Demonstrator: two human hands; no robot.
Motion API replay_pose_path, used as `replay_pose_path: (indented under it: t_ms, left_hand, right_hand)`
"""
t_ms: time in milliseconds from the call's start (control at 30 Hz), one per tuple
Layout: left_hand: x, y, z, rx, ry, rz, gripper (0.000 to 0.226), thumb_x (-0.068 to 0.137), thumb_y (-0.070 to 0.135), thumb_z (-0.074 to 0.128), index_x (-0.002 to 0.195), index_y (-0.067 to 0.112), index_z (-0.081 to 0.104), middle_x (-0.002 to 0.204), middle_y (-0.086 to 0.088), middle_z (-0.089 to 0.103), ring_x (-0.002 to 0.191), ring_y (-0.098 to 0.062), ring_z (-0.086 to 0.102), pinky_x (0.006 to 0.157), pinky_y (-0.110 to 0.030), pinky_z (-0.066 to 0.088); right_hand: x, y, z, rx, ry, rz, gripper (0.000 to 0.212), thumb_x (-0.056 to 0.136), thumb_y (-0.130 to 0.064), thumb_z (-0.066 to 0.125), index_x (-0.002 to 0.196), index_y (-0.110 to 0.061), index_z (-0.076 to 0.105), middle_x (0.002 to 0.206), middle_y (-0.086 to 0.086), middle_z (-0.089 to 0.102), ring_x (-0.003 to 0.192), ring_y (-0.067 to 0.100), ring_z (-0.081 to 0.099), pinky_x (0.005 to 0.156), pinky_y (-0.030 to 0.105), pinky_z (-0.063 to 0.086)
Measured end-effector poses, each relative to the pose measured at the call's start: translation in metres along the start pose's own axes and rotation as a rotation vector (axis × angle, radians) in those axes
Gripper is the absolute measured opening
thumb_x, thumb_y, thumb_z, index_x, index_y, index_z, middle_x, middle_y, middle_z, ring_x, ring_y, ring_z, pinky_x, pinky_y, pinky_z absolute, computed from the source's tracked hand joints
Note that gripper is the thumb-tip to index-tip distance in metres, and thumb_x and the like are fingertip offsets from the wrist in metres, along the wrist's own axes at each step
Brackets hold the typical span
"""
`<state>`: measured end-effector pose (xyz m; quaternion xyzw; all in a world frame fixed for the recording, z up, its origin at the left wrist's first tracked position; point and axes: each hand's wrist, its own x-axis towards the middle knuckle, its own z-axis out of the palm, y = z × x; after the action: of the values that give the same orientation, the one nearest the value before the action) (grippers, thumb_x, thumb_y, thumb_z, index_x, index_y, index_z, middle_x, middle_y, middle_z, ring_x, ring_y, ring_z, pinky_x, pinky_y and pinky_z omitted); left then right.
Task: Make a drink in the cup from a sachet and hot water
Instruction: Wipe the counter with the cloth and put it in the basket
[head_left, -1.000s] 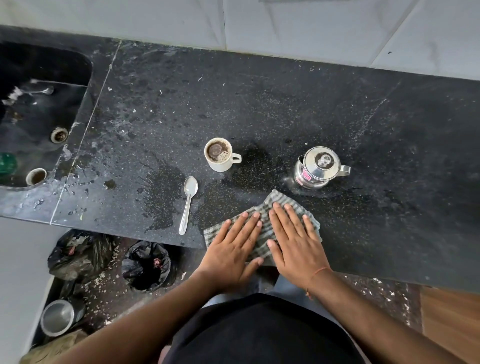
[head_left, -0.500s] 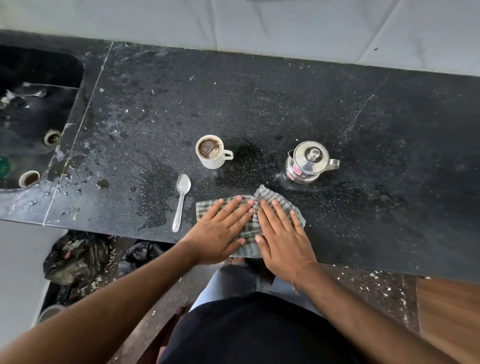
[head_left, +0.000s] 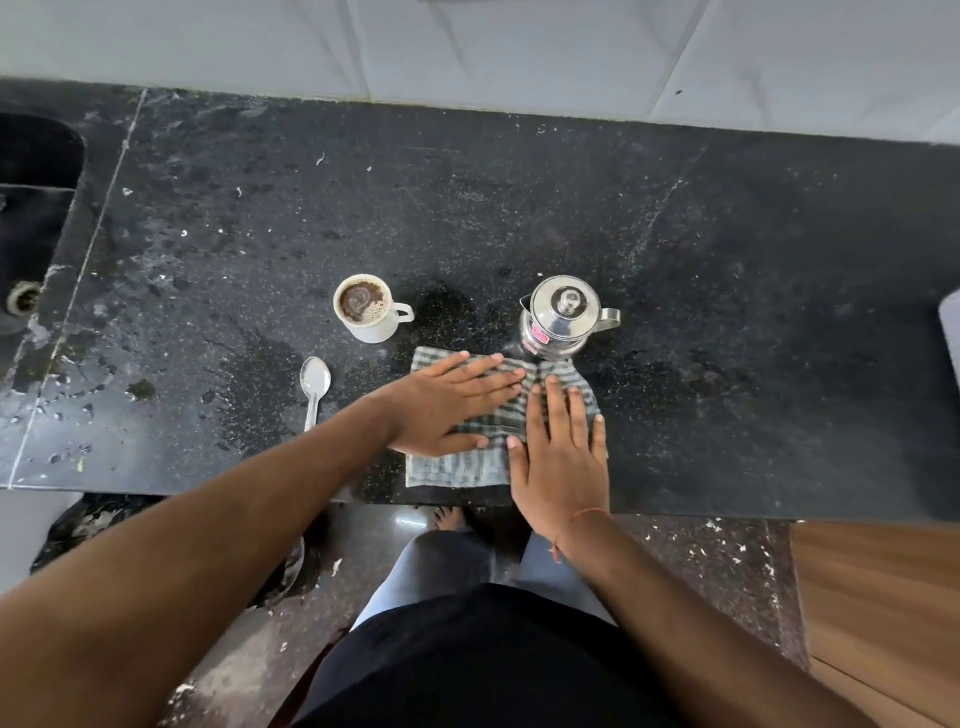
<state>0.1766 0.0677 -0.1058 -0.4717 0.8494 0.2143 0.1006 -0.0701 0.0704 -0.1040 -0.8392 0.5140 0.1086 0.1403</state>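
A white cup (head_left: 370, 325) full of dark frothy drink stands on the black counter (head_left: 727, 312), its handle pointing right. A steel spoon (head_left: 314, 387) lies in front of it to the left. To the right stands a lidded steel kettle (head_left: 561, 318). In front of the kettle lies a checked cloth (head_left: 470, 462), its far corner touching the kettle's base. My left hand (head_left: 447, 405) presses flat on the cloth, fingers straight and pointing right. My right hand (head_left: 563, 457) lies flat on the cloth's right side, fingers pointing toward the kettle. No sachet is in view.
A dark sink (head_left: 31, 249) with a drain is set into the counter at the far left. Wet patches and specks spread around the spoon and cup. A white tiled wall (head_left: 519, 52) backs the counter. The counter's front edge runs just below the cloth.
Both hands slid the cloth away from the counter edge until it reached the kettle's base. My left hand turned, fingers now pointing right across the cloth.
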Motion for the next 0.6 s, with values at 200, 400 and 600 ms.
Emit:
replay_pose_path:
  t_ms: [200,400,600]
  left_hand:
    - [-0.04,0.03,0.031,-0.089,0.034,-0.085,0.078,0.113,0.062,0.024,0.172,0.034,-0.019,0.176,0.018,-0.033,0.163,-0.017,-0.034,0.132,-0.058,-0.015]
    - [-0.03,0.07,0.046,-0.114,0.068,-0.138,0.093,0.1,0.06,0.039,0.174,0.033,-0.011,0.179,0.017,-0.025,0.165,-0.017,-0.03,0.134,-0.06,-0.009]
    - [0.024,0.039,-0.004,-0.141,-0.041,-0.085,0.113,0.09,0.069,0.051,0.172,0.032,-0.017,0.177,0.015,-0.031,0.163,-0.018,-0.034,0.133,-0.057,-0.016]
  right_hand:
    - [-0.034,0.01,0.012,-0.049,0.008,-0.191,0.073,0.111,-0.057,0.024,0.173,-0.021,0.01,0.182,0.001,-0.004,0.168,0.028,0.002,0.132,0.061,0.008]
    - [-0.058,0.053,0.013,-0.092,0.014,-0.081,0.077,0.109,-0.06,0.027,0.173,-0.023,0.007,0.182,-0.003,-0.003,0.168,0.021,0.005,0.132,0.063,0.01]
    - [-0.013,0.051,-0.009,-0.088,-0.011,0.059,0.077,0.108,-0.059,0.007,0.172,-0.017,-0.002,0.181,0.002,-0.012,0.167,0.025,-0.007,0.133,0.062,0.003]
